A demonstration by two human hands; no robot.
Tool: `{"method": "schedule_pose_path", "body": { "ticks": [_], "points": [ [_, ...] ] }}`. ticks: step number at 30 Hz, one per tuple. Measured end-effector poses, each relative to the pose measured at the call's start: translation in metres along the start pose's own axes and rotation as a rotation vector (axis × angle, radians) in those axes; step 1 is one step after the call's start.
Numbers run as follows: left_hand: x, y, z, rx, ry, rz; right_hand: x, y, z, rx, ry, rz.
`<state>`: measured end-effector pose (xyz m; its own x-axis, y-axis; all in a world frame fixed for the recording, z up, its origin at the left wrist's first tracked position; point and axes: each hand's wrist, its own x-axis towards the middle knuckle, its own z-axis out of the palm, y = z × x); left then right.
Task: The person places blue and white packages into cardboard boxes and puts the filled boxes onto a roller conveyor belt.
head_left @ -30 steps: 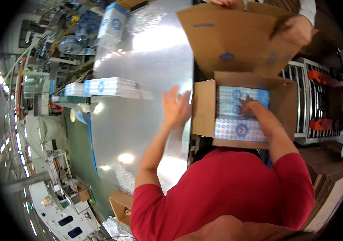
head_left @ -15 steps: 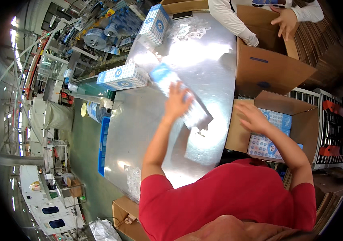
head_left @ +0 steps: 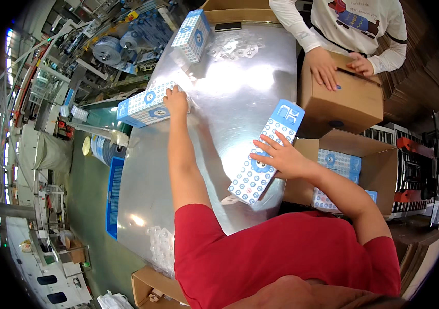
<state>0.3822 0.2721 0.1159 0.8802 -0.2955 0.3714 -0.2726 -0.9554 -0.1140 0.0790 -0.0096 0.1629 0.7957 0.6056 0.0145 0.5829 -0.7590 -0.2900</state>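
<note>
A long white pack (head_left: 251,180) with blue round prints lies slanted across the right side of the metal table. My right hand (head_left: 286,158) grips it, four fingers spread over its top and the thumb hidden at its near edge. Farther left, my left arm stretches out to a second such pack (head_left: 139,109). The fingers of my left hand (head_left: 176,101) curl over that pack's right end. Beyond it, another similar pack (head_left: 191,37) stands at the table's far left corner.
An open cardboard box (head_left: 379,147) with similar packs inside stands right of the table. Behind it a co-worker's hands (head_left: 323,69) rest on a closed carton (head_left: 343,105). Small clear plastic pieces (head_left: 235,48) lie at the far end, and more (head_left: 162,246) near my left.
The slanted pack has moved right, from under my left hand to my right hand. My left hand has reached out to the left pack. The co-worker's carton has been closed.
</note>
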Motion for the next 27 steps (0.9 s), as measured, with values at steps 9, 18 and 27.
{"method": "schedule_pose_path", "body": {
  "ticks": [9, 18, 27],
  "points": [
    [-0.169, 0.054, -0.071, -0.509, 0.001, 0.453, 0.012, 0.037, -0.006, -0.251, -0.01, -0.116],
    [-0.231, 0.071, -0.169, -0.546, 0.134, 0.124, 0.0, 0.007, 0.013, -0.227, -0.065, -0.291],
    [-0.171, 0.139, -0.101, -0.302, 0.01, 0.505, -0.231, 0.028, -0.12, 0.327, 0.458, 0.035]
  ]
}}
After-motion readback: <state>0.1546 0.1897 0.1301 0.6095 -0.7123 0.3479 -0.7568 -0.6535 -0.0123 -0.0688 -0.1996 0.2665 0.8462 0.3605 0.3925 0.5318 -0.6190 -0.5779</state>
